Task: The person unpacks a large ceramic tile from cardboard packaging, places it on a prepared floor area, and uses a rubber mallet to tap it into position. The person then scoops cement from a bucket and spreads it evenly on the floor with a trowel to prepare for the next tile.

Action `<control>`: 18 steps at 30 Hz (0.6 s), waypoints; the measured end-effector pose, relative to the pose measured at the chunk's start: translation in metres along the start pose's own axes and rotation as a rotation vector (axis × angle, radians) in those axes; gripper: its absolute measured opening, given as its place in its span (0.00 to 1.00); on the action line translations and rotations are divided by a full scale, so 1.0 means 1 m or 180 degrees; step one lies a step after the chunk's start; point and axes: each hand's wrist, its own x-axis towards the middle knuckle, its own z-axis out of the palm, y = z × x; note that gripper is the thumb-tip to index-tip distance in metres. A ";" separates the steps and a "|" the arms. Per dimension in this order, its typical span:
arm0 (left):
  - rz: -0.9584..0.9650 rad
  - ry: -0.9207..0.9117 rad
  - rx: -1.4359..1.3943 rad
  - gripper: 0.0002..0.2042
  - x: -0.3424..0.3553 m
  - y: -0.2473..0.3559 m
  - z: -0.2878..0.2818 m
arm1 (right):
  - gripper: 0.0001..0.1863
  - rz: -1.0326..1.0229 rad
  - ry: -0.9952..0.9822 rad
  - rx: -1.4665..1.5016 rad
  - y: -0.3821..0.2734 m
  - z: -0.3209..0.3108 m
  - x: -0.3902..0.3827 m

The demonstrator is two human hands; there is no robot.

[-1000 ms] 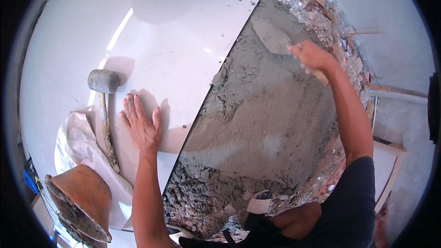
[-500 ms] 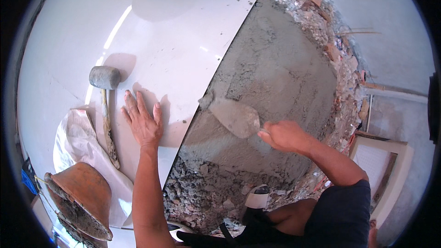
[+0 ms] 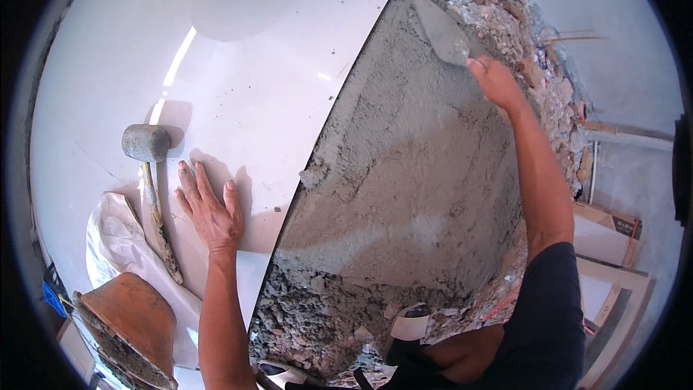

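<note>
Grey wet mortar (image 3: pixel 411 173) is spread in a bed on the right, beside the glossy white floor tile (image 3: pixel 238 65). A flat steel trowel (image 3: pixel 444 32) is gripped in the right hand (image 3: pixel 494 81) at the bed's far edge. The left hand (image 3: pixel 209 209) is laid open on the tile, seemingly for support, just right of a grey rubber mallet (image 3: pixel 148 173).

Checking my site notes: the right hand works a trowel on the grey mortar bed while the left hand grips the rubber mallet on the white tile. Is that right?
Not quite. In the head view the left hand lies flat on the white tile, beside the rubber mallet, not gripping it. The right hand does hold the trowel on the grey mortar bed.
</note>
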 end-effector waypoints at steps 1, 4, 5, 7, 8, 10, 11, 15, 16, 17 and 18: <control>0.0013 0.0038 0.0029 0.31 0.000 0.000 0.000 | 0.25 0.0499 -0.0376 0.0680 -0.005 -0.002 0.000; -0.0054 -0.0008 -0.0040 0.31 0.000 0.001 -0.002 | 0.23 0.0803 -0.1084 0.1347 -0.029 -0.012 -0.005; -0.0040 -0.0023 -0.0025 0.31 -0.001 0.002 -0.002 | 0.23 0.0717 -0.1244 0.1306 -0.038 -0.014 -0.010; 0.0006 0.0018 0.0001 0.31 -0.001 0.002 -0.003 | 0.23 0.0469 -0.1415 0.1073 -0.052 -0.015 -0.031; -0.0050 -0.0026 -0.0033 0.31 -0.001 0.002 -0.003 | 0.23 0.0333 -0.1511 0.0915 -0.057 -0.013 -0.046; -0.0057 0.0001 -0.0050 0.31 0.000 0.002 -0.002 | 0.24 0.0310 -0.1743 0.0833 -0.067 -0.002 -0.084; -0.0063 -0.0021 -0.0029 0.31 -0.001 0.001 -0.002 | 0.25 0.0280 -0.1875 0.0589 -0.072 0.005 -0.104; -0.0077 -0.0061 0.0037 0.31 0.000 -0.001 -0.001 | 0.27 -0.0335 -0.1866 0.0172 -0.095 0.038 -0.190; -0.0081 -0.0044 0.0074 0.32 0.000 -0.001 0.000 | 0.27 -0.0240 -0.1909 0.0038 -0.101 0.043 -0.213; -0.0095 -0.0065 0.0086 0.32 0.000 -0.001 0.000 | 0.27 -0.0132 -0.1987 -0.0065 -0.105 0.044 -0.228; -0.0121 -0.0086 0.0045 0.32 0.000 -0.001 0.001 | 0.27 -0.0158 -0.1894 -0.0054 -0.107 0.040 -0.237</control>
